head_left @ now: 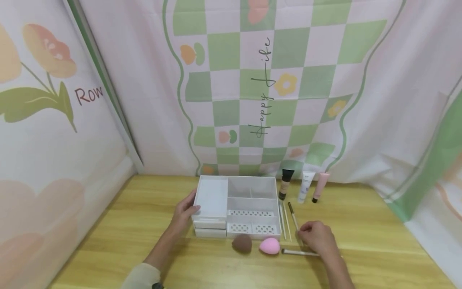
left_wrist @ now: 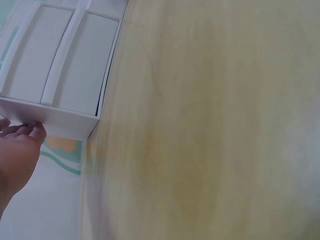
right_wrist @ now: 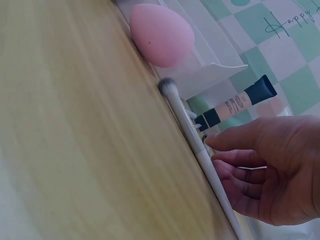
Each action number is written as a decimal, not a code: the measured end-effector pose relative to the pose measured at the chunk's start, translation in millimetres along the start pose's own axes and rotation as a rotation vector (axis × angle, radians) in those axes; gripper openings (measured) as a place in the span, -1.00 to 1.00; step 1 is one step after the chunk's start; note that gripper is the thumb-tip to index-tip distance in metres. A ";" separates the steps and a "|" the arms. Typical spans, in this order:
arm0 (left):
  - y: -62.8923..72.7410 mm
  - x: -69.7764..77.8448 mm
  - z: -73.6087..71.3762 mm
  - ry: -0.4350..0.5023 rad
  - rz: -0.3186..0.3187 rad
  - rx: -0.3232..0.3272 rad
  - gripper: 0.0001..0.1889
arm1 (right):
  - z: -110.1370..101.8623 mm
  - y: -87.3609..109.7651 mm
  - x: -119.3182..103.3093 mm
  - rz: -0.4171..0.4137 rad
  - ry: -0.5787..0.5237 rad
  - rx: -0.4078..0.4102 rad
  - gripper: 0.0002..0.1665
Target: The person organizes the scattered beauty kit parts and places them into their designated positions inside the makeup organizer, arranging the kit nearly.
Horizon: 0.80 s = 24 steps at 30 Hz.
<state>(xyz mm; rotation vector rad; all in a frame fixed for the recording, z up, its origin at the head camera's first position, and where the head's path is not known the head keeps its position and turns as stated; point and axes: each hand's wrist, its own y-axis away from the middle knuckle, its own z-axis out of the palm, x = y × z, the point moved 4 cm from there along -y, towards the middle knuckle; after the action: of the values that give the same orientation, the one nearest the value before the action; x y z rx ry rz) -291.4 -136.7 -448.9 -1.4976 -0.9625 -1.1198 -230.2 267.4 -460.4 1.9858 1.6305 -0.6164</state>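
Observation:
A white desktop organizer (head_left: pixel 252 186) stands on the table, with drawers (head_left: pixel 210 228) at its left and open compartments at its right. My left hand (head_left: pixel 182 212) holds its left side, thumb over the top edge; in the left wrist view the fingers (left_wrist: pixel 37 131) touch the side wall. My right hand (head_left: pixel 319 239) pinches the handle of a dark-tipped makeup brush (head_left: pixel 293 214) lying right of the organizer. Nearer the front lies a white-handled makeup brush (right_wrist: pixel 186 125), partly covered by the right hand in the head view. The right fingertips are partly hidden behind it in the right wrist view.
Brown (head_left: pixel 242 243) and pink (head_left: pixel 270 245) makeup sponges lie before the organizer. Two thin white sticks (head_left: pixel 285 222) lie along its right side. Behind them stand a black-capped foundation tube (head_left: pixel 285 185), a white tube (head_left: pixel 306 186) and a pink tube (head_left: pixel 320 186). A patterned curtain (head_left: pixel 260 100) hangs behind.

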 end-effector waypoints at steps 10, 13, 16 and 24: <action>0.5 -1.1 -1.2 0.010 -0.016 0.005 -0.31 | 0.3 -0.8 -3.1 -0.025 0.050 0.036 -0.80; 0.7 -2.1 -1.1 0.007 -0.019 0.003 -0.31 | 1.2 -0.7 -2.4 -0.016 0.053 0.034 -0.80; 0.7 -2.2 -0.5 -0.004 -0.023 -0.002 -0.31 | 2.0 -0.2 -1.3 -0.001 0.055 0.037 -0.79; 1.1 -1.3 0.3 -0.019 -0.033 0.003 -0.31 | 3.8 -0.8 -0.3 0.038 0.052 0.054 -0.75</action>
<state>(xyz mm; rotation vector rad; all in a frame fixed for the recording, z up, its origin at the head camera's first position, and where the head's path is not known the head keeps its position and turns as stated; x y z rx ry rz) -290.6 -136.7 -450.4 -1.4971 -1.0050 -1.1284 -231.2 264.9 -463.2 2.0834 1.6186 -0.6055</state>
